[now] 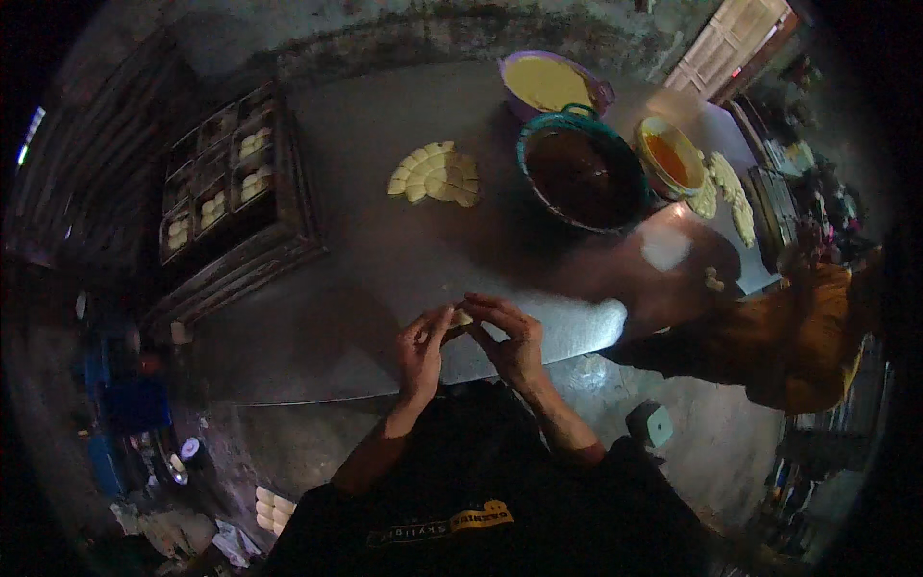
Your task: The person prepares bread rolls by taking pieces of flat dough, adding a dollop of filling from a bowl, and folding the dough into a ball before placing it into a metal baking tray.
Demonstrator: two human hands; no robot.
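Note:
Close to the table's front edge, my left hand (pixel 420 354) and my right hand (pixel 512 344) meet with fingers bent around a small piece of pale dough (pixel 461 318). Both sets of fingertips pinch it just above the metal tabletop (pixel 356 288), hiding part of it. Beyond them lies a flattened fan of pale dough (pixel 435 174), scored or cut into several small pieces. Farther right stands a green basin (pixel 527 165) of dark brown filling (pixel 586 173).
At left is a stack of dark trays (pixel 252 267) with dough balls (pixel 213 207). A purple basin (pixel 510 88) of yellow mixture and a beige tub (pixel 646 135) of orange contents flank the green basin. Dough strips (pixel 735 200) lie far right, near a person in orange-brown clothing (pixel 808 337).

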